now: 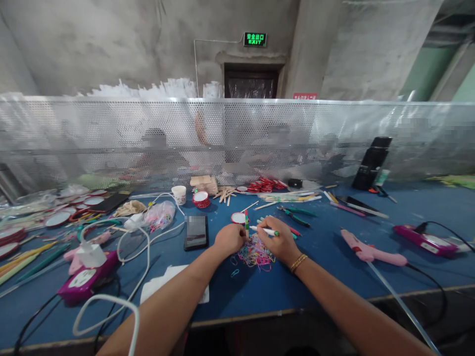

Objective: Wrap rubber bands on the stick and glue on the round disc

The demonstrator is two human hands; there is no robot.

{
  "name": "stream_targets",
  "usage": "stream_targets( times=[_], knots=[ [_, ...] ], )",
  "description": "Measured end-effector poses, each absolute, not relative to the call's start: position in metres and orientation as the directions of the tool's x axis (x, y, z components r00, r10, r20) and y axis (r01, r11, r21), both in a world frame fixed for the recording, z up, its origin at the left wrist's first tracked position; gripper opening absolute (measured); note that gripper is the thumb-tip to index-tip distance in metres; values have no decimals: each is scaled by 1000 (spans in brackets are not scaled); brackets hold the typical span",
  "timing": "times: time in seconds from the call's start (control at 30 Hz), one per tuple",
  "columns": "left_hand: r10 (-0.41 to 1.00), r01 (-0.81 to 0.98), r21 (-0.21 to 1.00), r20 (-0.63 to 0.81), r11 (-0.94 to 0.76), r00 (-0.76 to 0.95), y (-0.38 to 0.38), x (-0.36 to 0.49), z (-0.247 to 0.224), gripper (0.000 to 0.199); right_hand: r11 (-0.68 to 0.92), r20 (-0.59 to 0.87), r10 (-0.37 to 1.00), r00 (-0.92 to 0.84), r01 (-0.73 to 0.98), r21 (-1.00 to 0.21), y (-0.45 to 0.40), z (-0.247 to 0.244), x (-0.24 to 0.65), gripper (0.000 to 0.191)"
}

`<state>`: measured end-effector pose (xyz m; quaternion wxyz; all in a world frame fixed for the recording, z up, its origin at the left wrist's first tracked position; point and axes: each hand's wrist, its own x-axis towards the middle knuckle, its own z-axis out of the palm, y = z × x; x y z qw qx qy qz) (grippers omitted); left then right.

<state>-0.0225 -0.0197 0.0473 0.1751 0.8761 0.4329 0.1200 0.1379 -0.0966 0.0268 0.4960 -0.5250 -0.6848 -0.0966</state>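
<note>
My left hand [230,240] is closed on a small upright stick [247,218] coloured green and red, probably a craft stick. In my right hand [279,240] is a white marker [264,230] with a green end, its tip pointing left at the stick. Under and between both hands lies a pile of colourful rubber bands [256,253], pink, yellow and blue. Just behind my hands sits a round red-rimmed white disc [238,217]. More pens [293,231] lie partly hidden behind my right hand.
A phone [196,232] lies left of my hands. Green-handled pliers [297,214] and a pink glue gun [371,249] are to the right. Purple power strips [89,277], white cables, a paper cup [179,195] and wooden sticks [225,194] surround the work area. A perforated metal screen [222,138] stands behind.
</note>
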Motion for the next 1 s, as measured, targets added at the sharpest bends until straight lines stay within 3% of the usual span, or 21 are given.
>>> stream_targets(
  times=[1.0],
  knots=[
    [802,717,413,58,-561,594,-22,-23,50,15,471,782,624,3,796,-379,-98,29,137,16]
  ],
)
